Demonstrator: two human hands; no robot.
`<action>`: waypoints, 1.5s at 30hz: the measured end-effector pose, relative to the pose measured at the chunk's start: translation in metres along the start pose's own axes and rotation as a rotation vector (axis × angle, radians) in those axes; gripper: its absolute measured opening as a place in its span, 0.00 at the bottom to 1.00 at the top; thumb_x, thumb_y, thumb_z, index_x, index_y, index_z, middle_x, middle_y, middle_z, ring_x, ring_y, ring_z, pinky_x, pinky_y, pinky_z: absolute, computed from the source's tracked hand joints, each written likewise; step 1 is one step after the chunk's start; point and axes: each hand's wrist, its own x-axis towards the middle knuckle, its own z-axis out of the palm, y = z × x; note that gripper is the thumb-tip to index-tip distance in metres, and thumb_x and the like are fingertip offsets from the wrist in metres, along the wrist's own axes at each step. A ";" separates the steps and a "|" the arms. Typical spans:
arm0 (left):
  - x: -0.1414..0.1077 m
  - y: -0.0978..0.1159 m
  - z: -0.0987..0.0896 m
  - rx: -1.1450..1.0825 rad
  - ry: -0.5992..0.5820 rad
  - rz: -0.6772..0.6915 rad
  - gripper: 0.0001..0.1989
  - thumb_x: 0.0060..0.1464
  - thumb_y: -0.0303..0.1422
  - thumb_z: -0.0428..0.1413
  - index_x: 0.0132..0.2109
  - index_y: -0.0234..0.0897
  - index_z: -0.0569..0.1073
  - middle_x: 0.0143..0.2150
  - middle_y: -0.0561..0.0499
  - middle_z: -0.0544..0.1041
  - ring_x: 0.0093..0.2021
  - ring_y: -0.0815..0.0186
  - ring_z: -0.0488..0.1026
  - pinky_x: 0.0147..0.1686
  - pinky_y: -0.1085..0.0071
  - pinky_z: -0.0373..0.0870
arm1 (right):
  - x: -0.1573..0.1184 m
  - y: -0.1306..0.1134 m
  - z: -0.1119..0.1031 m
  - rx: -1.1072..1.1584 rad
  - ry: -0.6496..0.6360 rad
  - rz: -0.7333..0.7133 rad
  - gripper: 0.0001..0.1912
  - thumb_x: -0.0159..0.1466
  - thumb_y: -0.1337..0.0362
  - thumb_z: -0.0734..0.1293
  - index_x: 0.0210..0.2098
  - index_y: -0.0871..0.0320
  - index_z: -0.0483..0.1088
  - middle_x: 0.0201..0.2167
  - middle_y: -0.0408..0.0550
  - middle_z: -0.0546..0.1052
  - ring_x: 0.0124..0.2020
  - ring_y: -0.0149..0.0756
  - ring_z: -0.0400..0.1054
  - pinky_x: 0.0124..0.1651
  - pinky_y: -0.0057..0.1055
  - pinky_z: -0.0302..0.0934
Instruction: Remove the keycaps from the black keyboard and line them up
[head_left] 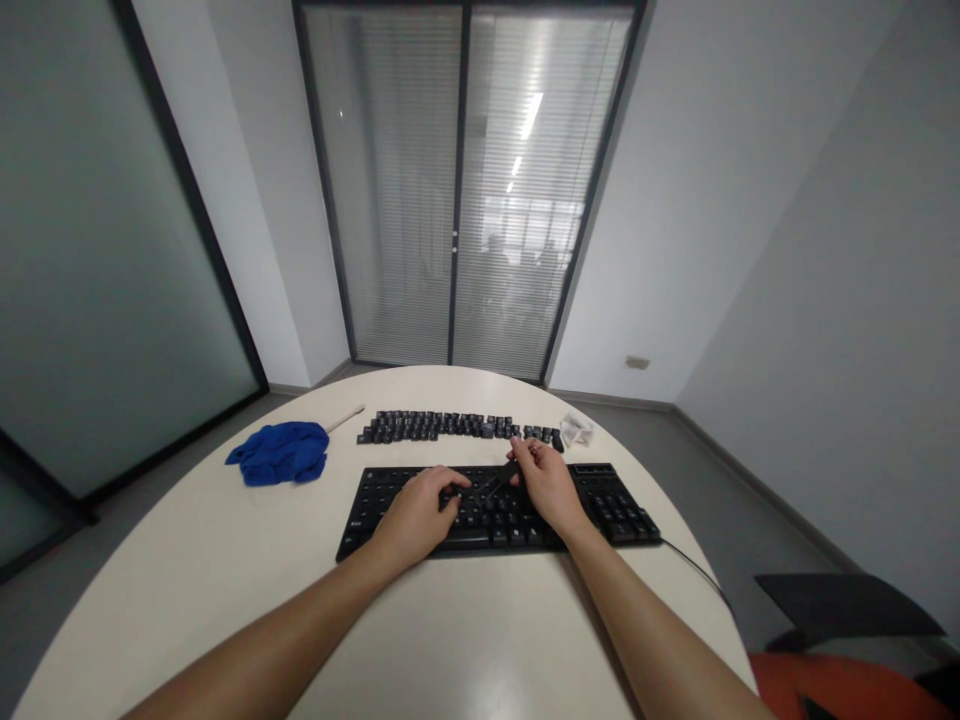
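Observation:
A black keyboard (469, 537) lies across the table in front of me, with keycaps in place on its right side and gaps where caps are off on its left. My left hand (420, 510) rests over the left-middle part of it, index finger and thumb apart, fingertips at the keys; I see nothing held there. Above the middle keys, my right hand (550, 485) pinches a dark keycap puller (504, 477) whose thin wire tips point down-left toward the left fingertips. Whether the tips grip a key is too small to tell.
Several loose black keycaps (409, 425) lie in rows behind the keyboard. A blue cloth (281, 453) and a thin light-coloured stick (346, 417) are at the left. Crumpled white tissue (576, 430) sits at the right. The keyboard's cable (697, 567) runs over the right table edge, near a chair (840, 685).

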 end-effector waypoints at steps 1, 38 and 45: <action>-0.001 0.001 0.000 0.003 -0.001 0.005 0.14 0.52 0.22 0.54 0.44 0.40 0.77 0.45 0.50 0.78 0.46 0.60 0.74 0.51 0.62 0.68 | 0.000 0.000 0.000 -0.001 0.002 0.000 0.25 0.66 0.43 0.58 0.30 0.58 0.70 0.15 0.42 0.71 0.18 0.33 0.64 0.25 0.27 0.53; 0.003 0.005 -0.007 -0.148 0.034 -0.039 0.12 0.47 0.21 0.57 0.40 0.38 0.75 0.39 0.50 0.79 0.41 0.62 0.75 0.47 0.65 0.70 | -0.001 -0.001 0.000 -0.020 0.024 -0.058 0.25 0.65 0.42 0.58 0.29 0.57 0.70 0.17 0.43 0.73 0.21 0.37 0.69 0.29 0.29 0.57; 0.007 0.003 -0.013 -0.093 0.067 -0.063 0.13 0.48 0.21 0.57 0.42 0.37 0.76 0.40 0.50 0.79 0.41 0.62 0.76 0.47 0.65 0.70 | -0.006 -0.006 0.001 -0.069 0.010 -0.131 0.22 0.67 0.47 0.58 0.28 0.56 0.68 0.20 0.45 0.76 0.22 0.37 0.71 0.31 0.30 0.58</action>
